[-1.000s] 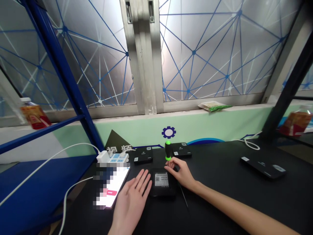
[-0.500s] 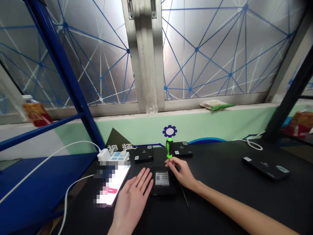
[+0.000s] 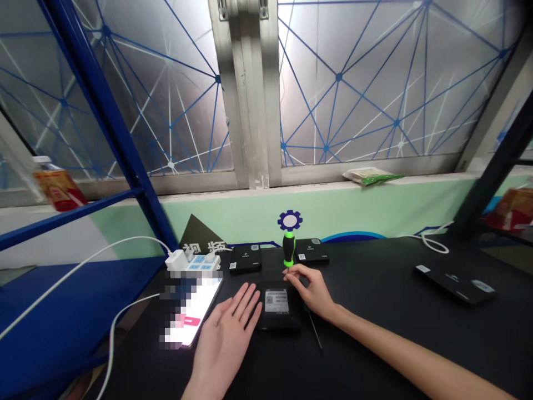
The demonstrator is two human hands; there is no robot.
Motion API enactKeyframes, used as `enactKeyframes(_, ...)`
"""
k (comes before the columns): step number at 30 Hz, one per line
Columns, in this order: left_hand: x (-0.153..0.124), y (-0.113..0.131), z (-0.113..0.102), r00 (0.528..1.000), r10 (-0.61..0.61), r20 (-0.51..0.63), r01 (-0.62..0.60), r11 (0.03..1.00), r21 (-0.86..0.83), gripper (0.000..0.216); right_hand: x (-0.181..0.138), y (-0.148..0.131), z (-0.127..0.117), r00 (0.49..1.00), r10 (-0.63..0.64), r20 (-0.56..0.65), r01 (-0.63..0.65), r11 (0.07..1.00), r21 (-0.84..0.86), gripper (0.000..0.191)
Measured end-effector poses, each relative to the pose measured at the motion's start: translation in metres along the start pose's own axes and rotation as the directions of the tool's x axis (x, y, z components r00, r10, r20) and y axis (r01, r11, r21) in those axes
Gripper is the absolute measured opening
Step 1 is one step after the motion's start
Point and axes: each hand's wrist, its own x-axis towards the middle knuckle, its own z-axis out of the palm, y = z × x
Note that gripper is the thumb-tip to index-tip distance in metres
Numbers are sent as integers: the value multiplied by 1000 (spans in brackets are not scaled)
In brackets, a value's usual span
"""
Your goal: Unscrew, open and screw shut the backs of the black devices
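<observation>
Between my hands lies a flat black device (image 3: 276,317) with a white label facing up. My right hand (image 3: 310,289) pinches the shaft of a green-and-black screwdriver (image 3: 288,249), which stands upright at the device's far right corner; its tip is hidden by my fingers. A second tool with a thin metal shaft (image 3: 315,331) lies on the table, partly hidden by my right hand. On the device's left side my left hand (image 3: 231,330) rests palm up, fingers stretched out, holding nothing, its fingertips close to the device's edge.
Similar black boxes lie at the back left (image 3: 245,259), back right (image 3: 312,251) and far right (image 3: 454,284). A lit phone (image 3: 195,314) is left of my left hand, near a white power strip (image 3: 204,263) with cables. A blue metal frame (image 3: 104,111) rises at left.
The screwdriver's handle has turned: more black and less green shows now. My right hand's fingers have shifted slightly around the shaft. My left hand is nearly still.
</observation>
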Motion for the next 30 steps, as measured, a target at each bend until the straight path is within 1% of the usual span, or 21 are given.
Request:
enactKeyframes(4,0,0,0,1000,1,-7,-1,1000,-3,59,1,-4,-1,1000,-18,17,18,1000,-16,21)
enactKeyframes(8,-2,1,2,1000,0,-18,0,1000,-4,60,2,-5,1,1000,-26,16,26,1000,0,21)
enactKeyframes(16,0,0,0,1000,5,-5,-5,1000,-5,59,2,-1,2,997,69,-18,-68,995,69,16)
enactKeyframes(22,-3,-1,4,999,17,-40,-16,1000,21,58,0,-7,-1,998,20,52,-22,999,45,14)
enactKeyframes(27,-3,0,3,1000,10,-15,-10,1000,12,58,2,-5,1,1000,-10,19,10,1000,5,15)
enactKeyframes(30,-2,0,1,1000,-5,-12,5,1000,9,60,2,-1,1,1000,9,10,-9,1000,9,18)
